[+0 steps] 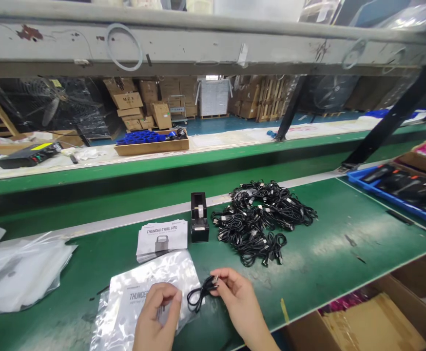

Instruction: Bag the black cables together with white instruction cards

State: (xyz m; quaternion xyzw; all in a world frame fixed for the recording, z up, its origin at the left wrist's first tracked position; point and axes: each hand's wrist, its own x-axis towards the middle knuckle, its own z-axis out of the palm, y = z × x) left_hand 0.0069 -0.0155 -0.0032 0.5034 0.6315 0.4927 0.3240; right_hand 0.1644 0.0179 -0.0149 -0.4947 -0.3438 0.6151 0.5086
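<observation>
My right hand (237, 295) pinches a coiled black USB cable (197, 296) by its connector end, and the loop hangs to the left over the bag's edge. At its left, my left hand (160, 307) is closed, thumb against fingertips, on the film of a clear plastic bag (120, 304). Inside that bag lies a printed manual, partly covered by my left hand. Behind the bag rests a stack of white manuals (150, 247) reading "Thunder Trail Pro". A large heap of coiled black cables (257, 219) lies beyond my right hand.
A black tape dispenser (200, 229) stands between manuals and cable heap. Clear bags (23, 278) are piled at the left. On the right sits a blue tray (366, 187) of black items; below the bench edge is an open carton (304, 319). A raised green ledge (106, 170) runs behind.
</observation>
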